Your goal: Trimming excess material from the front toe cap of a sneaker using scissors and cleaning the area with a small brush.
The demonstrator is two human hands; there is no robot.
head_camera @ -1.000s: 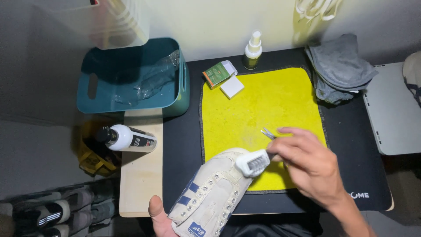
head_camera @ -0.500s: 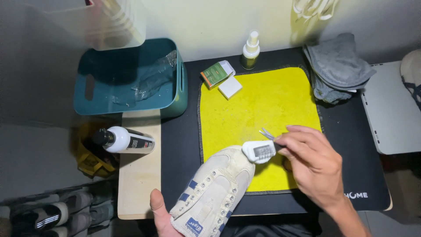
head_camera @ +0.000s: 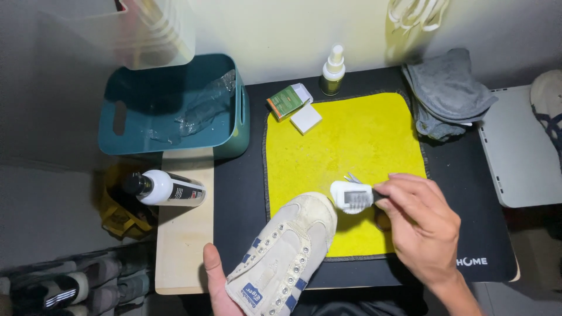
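Pinching a small white brush [head_camera: 351,197] between fingertips, the right hand [head_camera: 422,228] is held over the yellow cloth [head_camera: 345,146], the brush head set just at the toe of a cream sneaker [head_camera: 284,257]. The sneaker (laceless, with blue stripes) is gripped from below by the left hand [head_camera: 215,284], its toe resting on the cloth's near edge. Beyond, a white block [head_camera: 306,119], a green box [head_camera: 284,100] and a spray bottle [head_camera: 333,71] are seen. A teal bin [head_camera: 175,105] stands at the left, a black-and-white bottle [head_camera: 164,188] lying near it.
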